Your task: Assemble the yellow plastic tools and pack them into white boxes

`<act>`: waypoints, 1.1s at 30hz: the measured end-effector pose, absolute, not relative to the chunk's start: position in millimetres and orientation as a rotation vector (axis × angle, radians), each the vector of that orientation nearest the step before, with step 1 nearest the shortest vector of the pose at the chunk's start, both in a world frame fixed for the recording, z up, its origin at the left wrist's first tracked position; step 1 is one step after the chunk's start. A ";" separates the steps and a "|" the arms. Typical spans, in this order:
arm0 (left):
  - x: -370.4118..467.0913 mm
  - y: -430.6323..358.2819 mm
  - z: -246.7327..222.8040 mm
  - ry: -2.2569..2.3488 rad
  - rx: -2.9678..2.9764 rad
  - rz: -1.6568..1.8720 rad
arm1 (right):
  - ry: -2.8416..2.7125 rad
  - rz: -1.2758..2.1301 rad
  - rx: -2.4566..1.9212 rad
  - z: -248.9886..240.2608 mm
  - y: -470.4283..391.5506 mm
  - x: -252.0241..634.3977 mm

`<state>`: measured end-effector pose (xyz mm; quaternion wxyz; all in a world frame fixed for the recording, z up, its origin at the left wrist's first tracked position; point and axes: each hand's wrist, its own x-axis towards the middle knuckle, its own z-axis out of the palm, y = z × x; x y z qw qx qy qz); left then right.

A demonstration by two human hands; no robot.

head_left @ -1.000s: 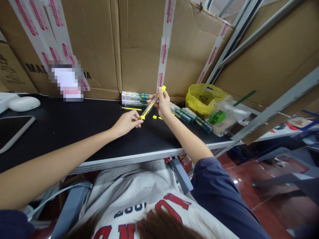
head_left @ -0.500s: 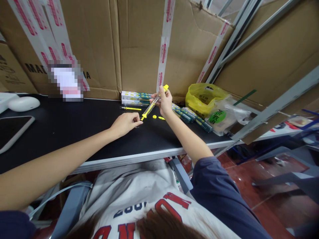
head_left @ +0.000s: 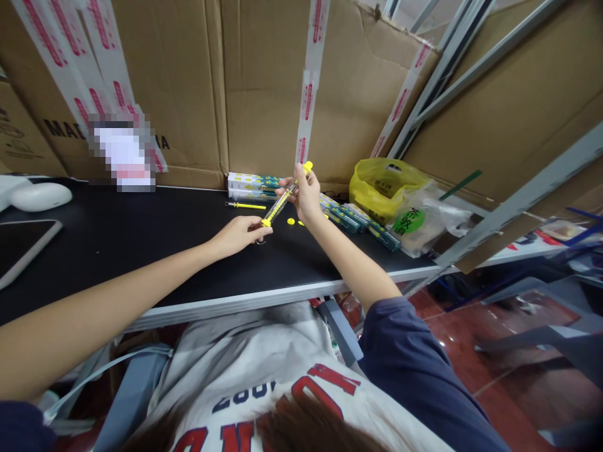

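A slim clear tube with yellow end fittings and a yellow marked strip inside is held aslant above the black desk. My right hand is closed round its upper part, just below the yellow cap. At the lower yellow end, my left hand grips the tube between thumb and fingers. A thin curved piece shows under the left fingertips, too small to name. On the desk behind lies a thin yellow stick with a clear tip. Small yellow parts lie beside the right wrist, partly hidden by it.
Printed narrow boxes are stacked against the cardboard wall, and several dark green packs lie to the right. Beyond them stand a yellow plastic bag and a clear bag. A white mouse and a tablet-like device are at left.
My left hand has come up against the tube's lower end and now holds it. The tube and my right hand have shifted slightly left, covering more of the small yellow parts.
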<state>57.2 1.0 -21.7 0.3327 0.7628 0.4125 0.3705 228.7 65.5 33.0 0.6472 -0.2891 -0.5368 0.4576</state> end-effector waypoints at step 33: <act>50.5 -1.2 -18.7 1.296 2.020 1.215 | -1.265 1.078 -0.656 28.0 54.1 218.2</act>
